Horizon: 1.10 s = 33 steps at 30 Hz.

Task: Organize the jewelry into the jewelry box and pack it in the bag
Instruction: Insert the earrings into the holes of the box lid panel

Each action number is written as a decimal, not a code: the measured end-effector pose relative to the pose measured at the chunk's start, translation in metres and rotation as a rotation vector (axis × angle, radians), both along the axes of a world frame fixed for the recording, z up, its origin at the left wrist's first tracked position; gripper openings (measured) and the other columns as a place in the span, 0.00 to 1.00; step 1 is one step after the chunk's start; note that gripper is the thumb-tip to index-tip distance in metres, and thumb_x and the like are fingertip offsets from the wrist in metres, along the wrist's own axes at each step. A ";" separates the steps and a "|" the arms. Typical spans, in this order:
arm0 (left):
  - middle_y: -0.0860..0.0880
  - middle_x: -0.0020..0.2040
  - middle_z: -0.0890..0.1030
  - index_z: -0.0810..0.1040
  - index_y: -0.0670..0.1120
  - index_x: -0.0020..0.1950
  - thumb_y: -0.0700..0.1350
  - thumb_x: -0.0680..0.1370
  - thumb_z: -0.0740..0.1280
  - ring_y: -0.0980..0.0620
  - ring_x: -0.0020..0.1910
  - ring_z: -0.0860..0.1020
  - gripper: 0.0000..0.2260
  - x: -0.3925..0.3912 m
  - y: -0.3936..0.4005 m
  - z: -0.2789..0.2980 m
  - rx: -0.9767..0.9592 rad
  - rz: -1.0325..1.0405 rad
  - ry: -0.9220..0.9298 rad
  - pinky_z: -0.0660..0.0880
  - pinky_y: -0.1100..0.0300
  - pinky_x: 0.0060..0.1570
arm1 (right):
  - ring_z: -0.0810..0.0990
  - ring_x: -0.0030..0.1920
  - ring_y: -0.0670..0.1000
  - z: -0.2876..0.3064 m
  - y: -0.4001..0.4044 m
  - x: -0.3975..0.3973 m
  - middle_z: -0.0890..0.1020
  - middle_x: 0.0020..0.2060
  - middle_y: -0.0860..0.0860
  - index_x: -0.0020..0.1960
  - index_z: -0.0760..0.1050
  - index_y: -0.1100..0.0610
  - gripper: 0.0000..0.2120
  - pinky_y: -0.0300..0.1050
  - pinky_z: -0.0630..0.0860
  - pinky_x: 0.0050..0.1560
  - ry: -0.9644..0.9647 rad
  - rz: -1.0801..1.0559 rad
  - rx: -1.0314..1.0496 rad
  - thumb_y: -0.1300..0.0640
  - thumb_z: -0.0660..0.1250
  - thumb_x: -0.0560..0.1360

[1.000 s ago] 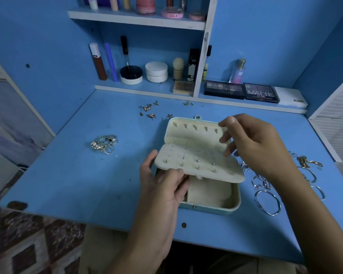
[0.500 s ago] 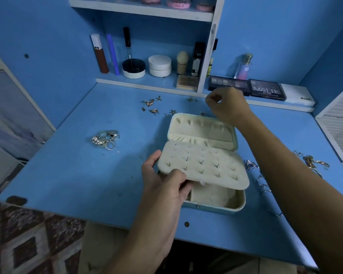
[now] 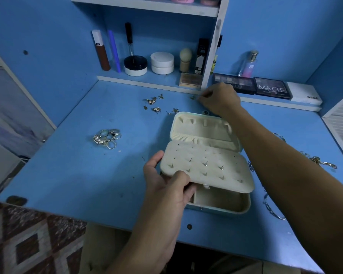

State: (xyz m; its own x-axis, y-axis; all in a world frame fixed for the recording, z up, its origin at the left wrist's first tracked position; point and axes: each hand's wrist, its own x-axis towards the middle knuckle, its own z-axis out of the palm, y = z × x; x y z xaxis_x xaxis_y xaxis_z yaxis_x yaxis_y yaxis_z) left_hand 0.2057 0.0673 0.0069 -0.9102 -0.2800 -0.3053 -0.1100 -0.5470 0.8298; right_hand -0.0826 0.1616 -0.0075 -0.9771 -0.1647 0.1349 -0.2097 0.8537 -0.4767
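Two hands: left hand (image 3: 166,182) grips earring panel (image 3: 206,167); right hand (image 3: 219,98) fingers beside earring (image 3: 192,97).

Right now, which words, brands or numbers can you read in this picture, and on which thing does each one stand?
"MATTE": on the dark eyeshadow palette on the back ledge.
"SB", white letters: on the pink-purple perfume bottle.
Small line under "MATTE": too small to read.
Left eyeshadow palette: lettering blurred, partly behind the right hand.
White box: dark mark, unreadable.
Brown tube: small label, unreadable.
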 end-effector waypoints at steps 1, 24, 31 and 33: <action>0.57 0.46 0.86 0.68 0.57 0.64 0.33 0.76 0.65 0.54 0.54 0.84 0.24 0.000 0.000 -0.001 0.003 0.002 0.006 0.81 0.57 0.53 | 0.82 0.47 0.51 0.000 -0.001 -0.001 0.85 0.44 0.47 0.45 0.84 0.48 0.07 0.45 0.79 0.43 0.003 -0.008 0.000 0.47 0.71 0.74; 0.57 0.46 0.85 0.69 0.58 0.61 0.36 0.71 0.66 0.52 0.55 0.83 0.24 -0.003 -0.001 -0.009 0.012 0.028 0.019 0.81 0.56 0.51 | 0.81 0.54 0.52 0.004 -0.014 -0.004 0.85 0.53 0.45 0.53 0.84 0.42 0.12 0.44 0.79 0.47 0.059 0.091 0.070 0.55 0.64 0.76; 0.59 0.42 0.84 0.69 0.59 0.61 0.35 0.74 0.66 0.54 0.53 0.83 0.23 -0.003 -0.001 -0.010 -0.005 0.018 0.034 0.82 0.59 0.49 | 0.81 0.52 0.54 0.006 -0.014 -0.007 0.84 0.54 0.47 0.54 0.83 0.41 0.10 0.43 0.74 0.43 0.092 0.132 0.218 0.52 0.66 0.79; 0.60 0.42 0.85 0.69 0.59 0.61 0.36 0.71 0.66 0.55 0.53 0.83 0.24 -0.003 -0.001 -0.009 0.005 0.020 0.036 0.82 0.60 0.47 | 0.81 0.53 0.55 0.006 -0.014 -0.006 0.84 0.54 0.48 0.55 0.83 0.41 0.10 0.44 0.74 0.44 0.095 0.148 0.229 0.52 0.65 0.79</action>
State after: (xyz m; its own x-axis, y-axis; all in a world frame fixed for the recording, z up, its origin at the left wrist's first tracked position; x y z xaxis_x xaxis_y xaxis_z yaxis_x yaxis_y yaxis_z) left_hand 0.2032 0.0666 -0.0020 -0.9146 -0.2973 -0.2740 -0.0691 -0.5527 0.8305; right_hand -0.0888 0.1478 -0.0014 -0.9250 -0.3413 0.1672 -0.3745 0.8936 -0.2474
